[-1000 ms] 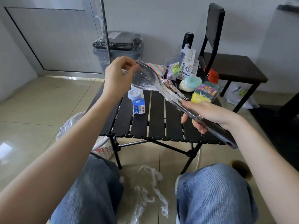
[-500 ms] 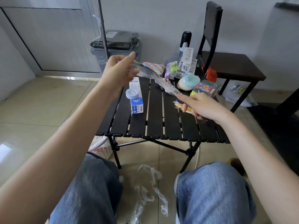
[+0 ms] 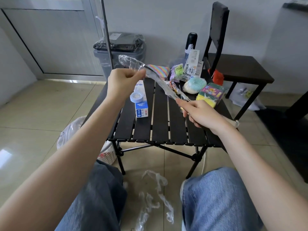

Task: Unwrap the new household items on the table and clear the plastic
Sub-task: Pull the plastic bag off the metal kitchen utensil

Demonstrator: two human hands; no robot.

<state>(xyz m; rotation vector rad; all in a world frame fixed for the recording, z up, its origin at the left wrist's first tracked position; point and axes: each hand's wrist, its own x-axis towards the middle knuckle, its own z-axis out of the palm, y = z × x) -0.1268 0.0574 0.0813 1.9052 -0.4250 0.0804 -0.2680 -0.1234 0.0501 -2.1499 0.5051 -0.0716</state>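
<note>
Over the black slatted table I hold a long metal utensil sheathed in a clear plastic sleeve. My left hand pinches the sleeve near its far end, and loose plastic sticks out beyond my fingers. My right hand grips the handle, whose tip shows behind my wrist. The sleeve stretches taut between the two hands. Wrapped goods lie on the table: a sponge pack, a round blue-white scrubber, a rainbow-striped pack and a tape roll on a blue box.
Torn plastic strips lie on the tile floor between my knees. A plastic-lined bag stands left of the table, a lidded grey bin and a metal pole behind it. A black bottle and a dark chair are at the back right.
The utensil turned edge-on and my right hand slid up the handle. My left hand moved right, dropped slightly and closed its pinch on the sleeve, and the sleeve now stretches out past it.
</note>
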